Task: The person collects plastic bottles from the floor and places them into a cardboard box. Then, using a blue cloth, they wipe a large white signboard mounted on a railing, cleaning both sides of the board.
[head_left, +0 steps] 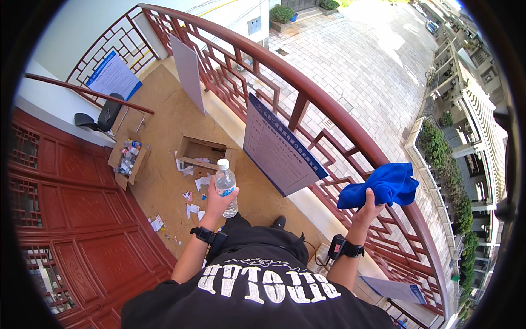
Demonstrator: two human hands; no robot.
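Observation:
My left hand (220,199) is closed around a clear plastic bottle (226,185) with a white cap and a blue-and-white label; the bottle stands nearly upright in front of my legs. In my right hand (367,209) is a bunched blue cloth (380,187), pinched under my thumb beside the red wooden railing (302,82). Whether the cloth touches the rail, I cannot tell. Both wrists wear black straps with small devices.
An open cardboard box (201,150) and another box filled with plastic bottles (129,160) stand on the floor. Paper scraps (193,209) lie near them. Printed boards (279,152) lean on the railing. A black chair (109,113) stands by the wall, near red panelled doors (111,218).

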